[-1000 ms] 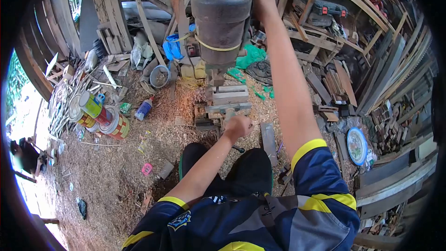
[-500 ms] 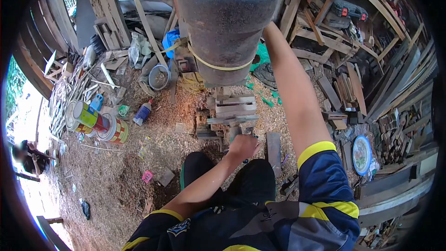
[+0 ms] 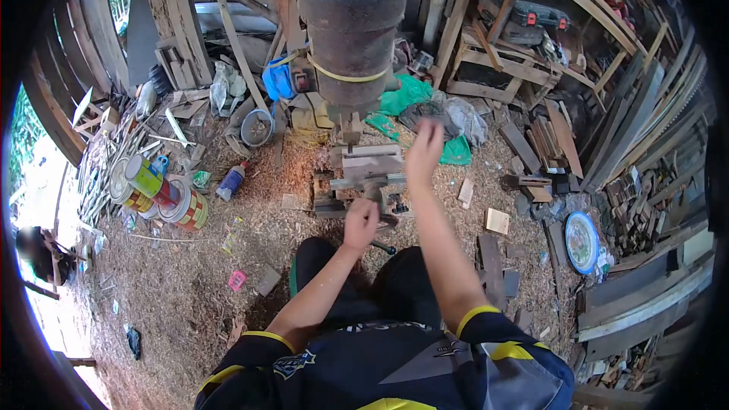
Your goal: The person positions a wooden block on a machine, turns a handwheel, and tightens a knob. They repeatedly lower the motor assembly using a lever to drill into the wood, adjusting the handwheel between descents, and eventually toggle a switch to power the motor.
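Observation:
A drill press with a large dark motor housing (image 3: 349, 34) stands ahead of me. Below it, a metal vise (image 3: 368, 181) holds a pale wooden block (image 3: 372, 161). My left hand (image 3: 361, 224) is closed at the front of the vise, close to its handle (image 3: 383, 247); what lies inside the fingers is hidden. To the right of the wooden block, my right hand (image 3: 425, 153) is raised with fingers stretched out and nothing seen in it, a little blurred.
Paint cans (image 3: 182, 205), a bottle (image 3: 231, 181) and a bucket (image 3: 258, 127) stand at the left. Green plastic (image 3: 410, 96) lies behind the vise. Wood offcuts (image 3: 497, 221) and a round tray (image 3: 585, 243) are at the right. A person (image 3: 47, 257) is at the far left.
My right arm has come down from beside the motor housing to beside the vise. My left hand has shifted left at the vise's front. The view has tilted, showing the whole motor top.

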{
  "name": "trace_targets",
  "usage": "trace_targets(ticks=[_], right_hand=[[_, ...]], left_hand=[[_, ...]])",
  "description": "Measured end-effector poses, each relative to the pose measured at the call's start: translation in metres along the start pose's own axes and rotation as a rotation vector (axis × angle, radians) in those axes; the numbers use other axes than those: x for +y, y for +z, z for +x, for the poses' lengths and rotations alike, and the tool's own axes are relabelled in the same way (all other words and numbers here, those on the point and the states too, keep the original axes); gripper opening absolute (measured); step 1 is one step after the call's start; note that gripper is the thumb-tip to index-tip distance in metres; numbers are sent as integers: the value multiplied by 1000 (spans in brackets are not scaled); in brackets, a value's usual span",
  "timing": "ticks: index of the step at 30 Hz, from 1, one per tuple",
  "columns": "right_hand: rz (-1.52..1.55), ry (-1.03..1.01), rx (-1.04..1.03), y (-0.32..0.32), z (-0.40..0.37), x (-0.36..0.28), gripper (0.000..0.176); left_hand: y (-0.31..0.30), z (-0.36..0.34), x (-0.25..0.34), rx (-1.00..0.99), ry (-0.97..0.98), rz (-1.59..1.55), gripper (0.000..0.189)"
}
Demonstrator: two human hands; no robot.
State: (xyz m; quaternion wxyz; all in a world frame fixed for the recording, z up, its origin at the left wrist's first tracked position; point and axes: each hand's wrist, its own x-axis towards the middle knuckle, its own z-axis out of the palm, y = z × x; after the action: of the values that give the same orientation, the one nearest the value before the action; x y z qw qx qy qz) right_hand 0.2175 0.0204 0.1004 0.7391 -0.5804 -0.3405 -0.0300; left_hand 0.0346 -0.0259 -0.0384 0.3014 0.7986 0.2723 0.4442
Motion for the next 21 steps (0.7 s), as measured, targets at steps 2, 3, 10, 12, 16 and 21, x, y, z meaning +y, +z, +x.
trace_targets(ticks=[2, 3, 10, 12, 16, 21], right_hand=[[-158, 138, -78, -24, -73, 14, 30], [-235, 123, -141, -31, -102, 41, 31], [-577, 135, -437, -30, -159, 47, 36], [-622, 309, -419, -22, -154, 44, 45], [-542, 584, -340, -20, -140, 57, 58], [-664, 507, -339, -20, -152, 63, 58]], left_hand=[[-9, -20, -3, 220, -202, -38, 22], [-14, -33, -12, 249, -262, -58, 24], [-87, -63, 19, 528, -403, -103, 33], [-108, -62, 24, 574, -409, -123, 34], [-135, -50, 19, 547, -380, -30, 38], [-145, -19, 26, 488, -368, -127, 36]])
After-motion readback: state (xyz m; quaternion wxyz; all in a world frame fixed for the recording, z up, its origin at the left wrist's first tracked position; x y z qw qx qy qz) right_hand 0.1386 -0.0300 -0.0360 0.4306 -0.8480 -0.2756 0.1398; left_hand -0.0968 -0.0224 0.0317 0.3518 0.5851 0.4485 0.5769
